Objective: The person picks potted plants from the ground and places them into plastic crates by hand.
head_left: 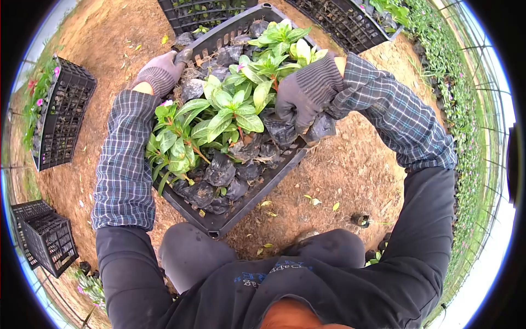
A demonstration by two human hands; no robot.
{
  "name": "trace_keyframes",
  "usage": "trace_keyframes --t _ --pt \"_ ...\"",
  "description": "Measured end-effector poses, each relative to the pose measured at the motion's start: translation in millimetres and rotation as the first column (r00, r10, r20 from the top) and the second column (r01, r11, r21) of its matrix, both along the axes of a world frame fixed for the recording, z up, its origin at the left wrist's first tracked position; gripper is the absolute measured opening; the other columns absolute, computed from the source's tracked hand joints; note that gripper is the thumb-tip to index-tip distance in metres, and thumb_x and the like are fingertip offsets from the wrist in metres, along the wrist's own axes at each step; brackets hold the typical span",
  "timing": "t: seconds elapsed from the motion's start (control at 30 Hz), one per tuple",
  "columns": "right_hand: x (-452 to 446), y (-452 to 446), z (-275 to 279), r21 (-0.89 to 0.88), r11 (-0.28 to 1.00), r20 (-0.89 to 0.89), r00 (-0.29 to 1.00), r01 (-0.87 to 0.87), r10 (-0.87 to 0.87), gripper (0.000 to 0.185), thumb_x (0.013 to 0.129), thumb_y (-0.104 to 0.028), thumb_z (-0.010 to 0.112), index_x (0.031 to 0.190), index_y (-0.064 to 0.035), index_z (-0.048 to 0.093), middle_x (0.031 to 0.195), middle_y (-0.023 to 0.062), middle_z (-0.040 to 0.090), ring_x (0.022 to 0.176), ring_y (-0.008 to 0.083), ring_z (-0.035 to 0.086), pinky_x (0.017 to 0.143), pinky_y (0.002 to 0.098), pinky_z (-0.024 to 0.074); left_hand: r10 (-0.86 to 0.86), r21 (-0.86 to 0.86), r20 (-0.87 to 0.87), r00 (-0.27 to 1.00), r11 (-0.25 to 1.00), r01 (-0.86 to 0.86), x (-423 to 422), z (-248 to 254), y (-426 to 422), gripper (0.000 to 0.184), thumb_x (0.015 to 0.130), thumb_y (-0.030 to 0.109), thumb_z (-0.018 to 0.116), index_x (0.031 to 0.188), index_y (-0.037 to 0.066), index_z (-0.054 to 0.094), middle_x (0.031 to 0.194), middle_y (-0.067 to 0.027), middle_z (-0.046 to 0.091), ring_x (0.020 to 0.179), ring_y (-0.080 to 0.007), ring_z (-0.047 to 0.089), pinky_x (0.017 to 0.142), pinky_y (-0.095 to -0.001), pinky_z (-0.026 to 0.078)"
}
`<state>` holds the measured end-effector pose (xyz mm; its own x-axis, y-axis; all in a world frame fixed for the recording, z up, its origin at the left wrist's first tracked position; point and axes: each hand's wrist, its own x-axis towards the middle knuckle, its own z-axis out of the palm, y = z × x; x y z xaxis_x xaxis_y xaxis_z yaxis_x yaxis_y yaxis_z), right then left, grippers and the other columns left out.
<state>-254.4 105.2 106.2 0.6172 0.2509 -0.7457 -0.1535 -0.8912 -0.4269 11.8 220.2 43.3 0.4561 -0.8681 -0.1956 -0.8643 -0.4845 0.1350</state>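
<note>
A black plastic crate (219, 223) lies tilted in front of my knees, filled with bagged seedlings (235, 112) that have green leaves and black soil bags. My left hand (166, 68), in a grey glove, is at the crate's upper left edge, its fingers closed at the rim beside the bags. On the crate's right side my right hand (303, 101), also gloved, has its fingers curled round a black seedling bag (321, 129) near the rim. Leaves and bags hide part of the crate's inside.
Black crates with plants stand at the left (66, 112), top centre (205, 13) and top right (345, 24). Stacked crates (49, 236) are at the lower left. Rows of seedlings (460, 109) run along the right. A small black pot (360, 220) lies on the soil.
</note>
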Motion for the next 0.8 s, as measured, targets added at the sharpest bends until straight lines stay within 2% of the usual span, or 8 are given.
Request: trace_keyframes --t 0.23,0.33,0.37,0.43,0.5,0.6,0.67,0.8 --pt "-19.3 -21.1 -12.6 -0.153 0.979 0.208 0.973 0.135 -0.102 0.035 0.071 -0.031 0.068 0.091 -0.0035 0.061 0.076 0.0110 0.062 0.072 0.0226 0.059 0.066 0.0341 0.0462 0.053 0.016 -0.028 0.998 0.998 -0.053 -9.3 10.4 0.6 0.047 0.087 0.041 0.041 0.113 0.004 0.051 0.104 -0.0221 0.058 0.099 -0.0342 0.055 0.084 -0.0410 0.044" --pt "-58.4 -18.8 -9.9 0.081 0.902 0.589 0.710 0.423 -0.386 0.036 0.078 -0.027 0.064 0.105 -0.0040 0.056 0.089 0.0119 0.059 0.080 0.0268 0.058 0.073 0.0364 0.0465 0.049 0.026 -0.029 0.998 0.998 -0.048 -15.4 15.3 2.6 0.049 0.088 0.045 0.038 0.112 0.005 0.052 0.103 -0.0218 0.058 0.098 -0.0344 0.055 0.084 -0.0408 0.044" --pt "-68.7 -14.4 -6.1 0.071 0.900 0.590 0.709 0.431 -0.386 0.036 0.078 -0.027 0.064 0.105 -0.0040 0.056 0.089 0.0119 0.059 0.080 0.0268 0.058 0.073 0.0364 0.0465 0.044 0.016 -0.019 0.999 0.999 -0.044 -14.6 15.8 1.8 0.051 0.088 0.047 0.036 0.112 0.005 0.052 0.102 -0.0218 0.058 0.098 -0.0345 0.056 0.084 -0.0408 0.044" --pt "-89.9 6.9 -1.2 0.043 0.713 0.947 0.199 0.700 -0.253 0.046 0.081 -0.036 0.059 0.109 -0.0004 0.052 0.100 0.0162 0.055 0.094 0.0256 0.054 0.080 0.0368 0.0439 0.010 0.001 -0.001 1.000 1.000 -0.010 -11.3 11.2 1.9 0.055 0.088 0.051 0.033 0.111 0.006 0.053 0.102 -0.0220 0.058 0.098 -0.0347 0.056 0.084 -0.0412 0.044" --pt "-100.0 30.9 -15.8 -0.010 0.599 0.974 0.142 0.801 -0.175 0.058 0.080 -0.048 0.054 0.116 -0.0016 0.048 0.109 0.0206 0.049 0.104 0.0357 0.045 0.087 0.0452 0.0390 0.051 0.000 0.041 0.998 0.999 -0.051 -12.2 8.2 1.5 0.055 0.089 0.052 0.032 0.112 0.006 0.053 0.102 -0.0220 0.058 0.099 -0.0348 0.055 0.084 -0.0416 0.044" --pt "-104.3 66.5 -46.7 -0.181 0.485 0.956 0.269 0.856 -0.117 0.060 0.078 -0.049 0.056 0.115 -0.0023 0.050 0.110 0.0191 0.049 0.104 0.0356 0.044 0.090 0.0462 0.0360 0.048 0.034 0.062 0.997 0.998 -0.050 -11.4 9.1 -1.4 0.056 0.089 0.052 0.031 0.115 0.007 0.052 0.104 -0.0217 0.058 0.100 -0.0350 0.055 0.085 -0.0422 0.043" --pt "-106.5 77.5 -41.1 -0.188 0.441 0.858 0.365 0.878 -0.362 0.054 0.075 -0.040 0.063 0.113 -0.0045 0.051 0.111 0.0163 0.049 0.104 0.0334 0.046 0.089 0.0414 0.0384 0.053 -0.010 0.063 0.997 0.999 -0.052 -10.9 6.4 1.5 0.062 0.088 0.056 0.030 0.113 0.004 0.052 0.102 -0.0239 0.058 0.099 -0.0366 0.055 0.084 -0.0418 0.043" --pt "-106.0 77.3 -41.6 -0.189 0.585 0.883 0.397 0.789 -0.250 0.051 0.067 -0.027 0.067 0.112 -0.0099 0.053 0.103 0.0095 0.054 0.099 0.0281 0.049 0.086 0.0400 0.0405 0.052 0.020 0.047 0.998 0.998 -0.053 -8.9 5.7 0.3 0.061 0.089 0.055 0.028 0.114 0.005 0.052 0.103 -0.0228 0.058 0.100 -0.0362 0.054 0.086 -0.0416 0.042"
